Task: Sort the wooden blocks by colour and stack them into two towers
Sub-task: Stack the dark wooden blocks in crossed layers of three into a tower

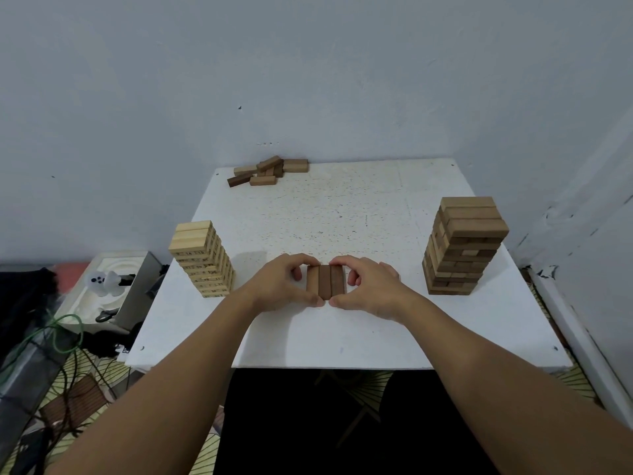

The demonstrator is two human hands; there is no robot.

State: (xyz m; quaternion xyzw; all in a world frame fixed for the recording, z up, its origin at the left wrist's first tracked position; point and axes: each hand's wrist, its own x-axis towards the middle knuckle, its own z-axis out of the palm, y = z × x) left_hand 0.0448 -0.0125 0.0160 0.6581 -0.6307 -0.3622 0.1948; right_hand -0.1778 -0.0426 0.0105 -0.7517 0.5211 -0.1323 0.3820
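Note:
Three dark brown blocks (325, 282) lie side by side on the white table (342, 334), near its middle front. My left hand (282, 284) curls round their left side, thumb at the near end and fingers over the far end. My right hand (368, 287) grips the right side the same way. A pale wood tower (202, 260) stands at the left edge. A brown tower (462, 246) stands at the right. A small pile of loose brown and pale blocks (269, 171) lies at the far left corner.
A grey wall runs behind the table and along its right side. To the left, below table level, sit a white foam tray (109, 286), green cable (65, 329) and clutter on the floor.

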